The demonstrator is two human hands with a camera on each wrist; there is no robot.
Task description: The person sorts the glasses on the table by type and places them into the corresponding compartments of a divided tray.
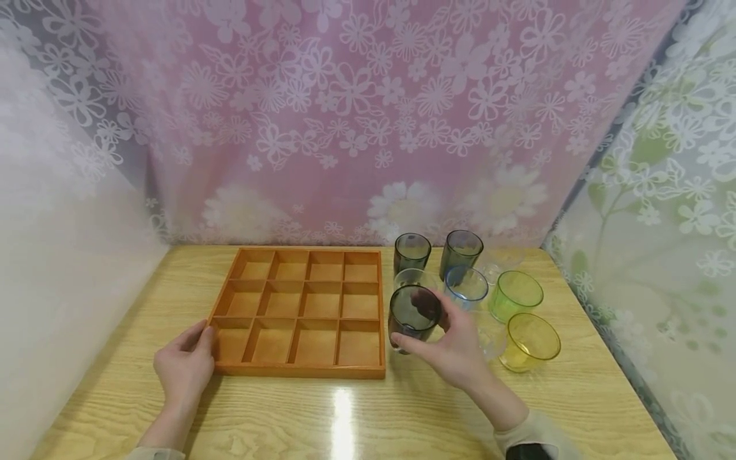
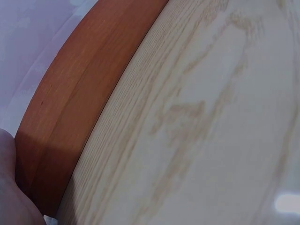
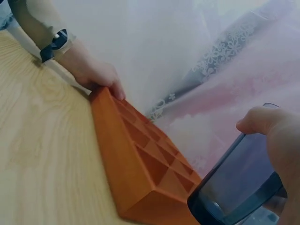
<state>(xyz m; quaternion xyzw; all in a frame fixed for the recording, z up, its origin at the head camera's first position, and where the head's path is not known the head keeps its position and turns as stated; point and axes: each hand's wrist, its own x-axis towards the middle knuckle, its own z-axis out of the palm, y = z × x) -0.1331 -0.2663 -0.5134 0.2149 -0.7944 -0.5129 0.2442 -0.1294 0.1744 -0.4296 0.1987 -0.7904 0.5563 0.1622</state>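
Observation:
My right hand [image 1: 460, 348] grips a dark grey drinking glass [image 1: 413, 313], its thumb on the near side and its fingers round the right side. The glass stands upright just right of a wooden compartment tray [image 1: 313, 370]; in the right wrist view the same glass [image 3: 234, 183] appears slanted in front of the tray's end. My left hand [image 1: 186, 364] holds the tray's front left corner, thumb and fingers at the rim. No objects sit in the tray's compartments. In the left wrist view, part of that hand [image 2: 14, 187] shows beside the tray's side wall [image 2: 89, 89].
Two more dark grey glasses [image 1: 462, 249] stand at the back right. Near the right hand are a blue glass [image 1: 467, 287], a green glass [image 1: 516, 297], a yellow glass [image 1: 531, 342] and several clear ones. A flowered pink curtain [image 1: 345, 128] hangs behind the table [image 1: 276, 415].

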